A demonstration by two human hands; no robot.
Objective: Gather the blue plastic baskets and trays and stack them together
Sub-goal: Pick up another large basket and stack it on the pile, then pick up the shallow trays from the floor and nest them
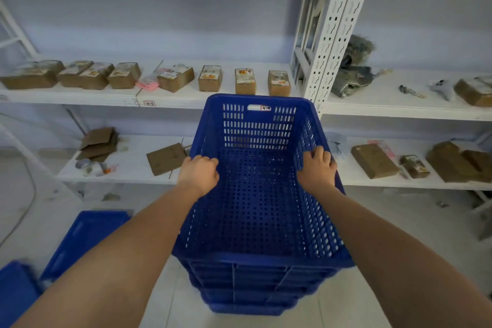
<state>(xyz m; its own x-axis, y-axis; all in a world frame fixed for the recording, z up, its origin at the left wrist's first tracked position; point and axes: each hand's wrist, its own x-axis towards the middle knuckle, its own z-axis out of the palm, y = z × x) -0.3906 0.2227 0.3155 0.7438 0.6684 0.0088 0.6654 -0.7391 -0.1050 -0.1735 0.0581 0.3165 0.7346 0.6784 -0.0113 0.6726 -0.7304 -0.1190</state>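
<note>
A tall blue perforated plastic basket (255, 194) fills the middle of the view, empty, held out in front of me above the floor. My left hand (198, 174) grips its left rim and my right hand (316, 168) grips its right rim. A small white label sits at the handle slot on its far wall. On the floor at lower left lies a blue tray (82, 239), and another blue tray (16, 293) shows at the bottom-left corner, partly cut off by the frame edge.
White metal shelving (330, 42) stands just beyond the basket. Its middle shelf carries several brown cardboard boxes (210, 78); the lower shelf (127, 168) holds flat cardboard pieces and small items. More boxes sit on the shelves at the right. Pale tiled floor lies below.
</note>
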